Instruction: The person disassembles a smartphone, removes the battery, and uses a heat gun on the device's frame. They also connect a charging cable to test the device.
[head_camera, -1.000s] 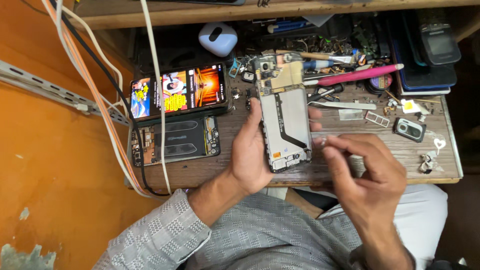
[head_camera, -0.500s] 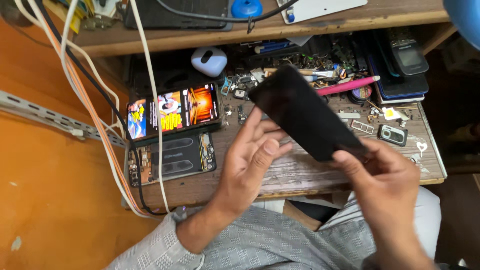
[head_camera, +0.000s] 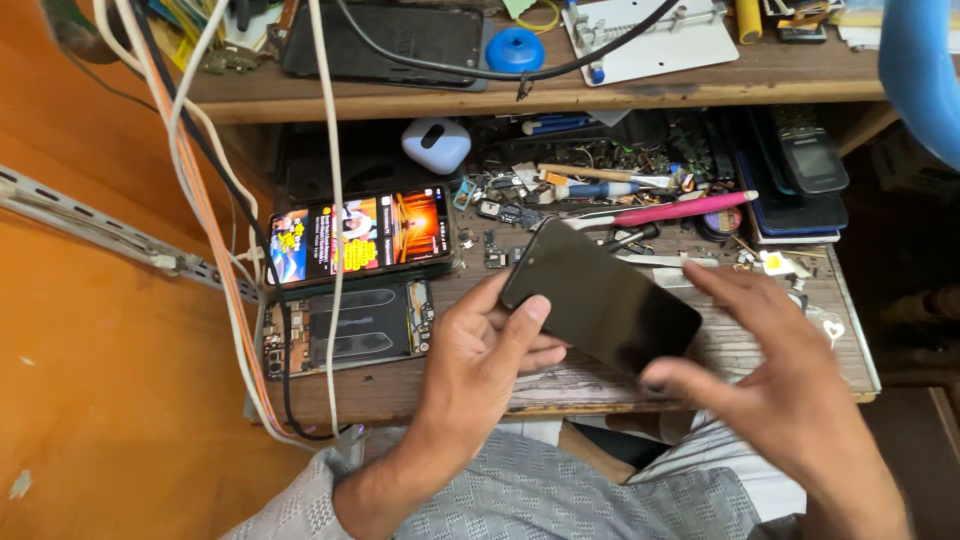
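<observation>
Far left: cables (head_camera: 215, 230) hang down over the desk (head_camera: 560, 385). Next, a lit phone (head_camera: 360, 238) lies above an opened phone (head_camera: 345, 325) with its insides showing. Left hand (head_camera: 480, 365) grips the dark phone (head_camera: 600, 297) screen-up above the desk, thumb on its near edge, fingers curled underneath. Right hand (head_camera: 790, 385) is spread open, only one fingertip near the lower corner, holding nothing. Risk as I see it: a one-handed grip could slip, dropping it onto the loose parts (head_camera: 560, 195) and pink tool (head_camera: 670, 210).
</observation>
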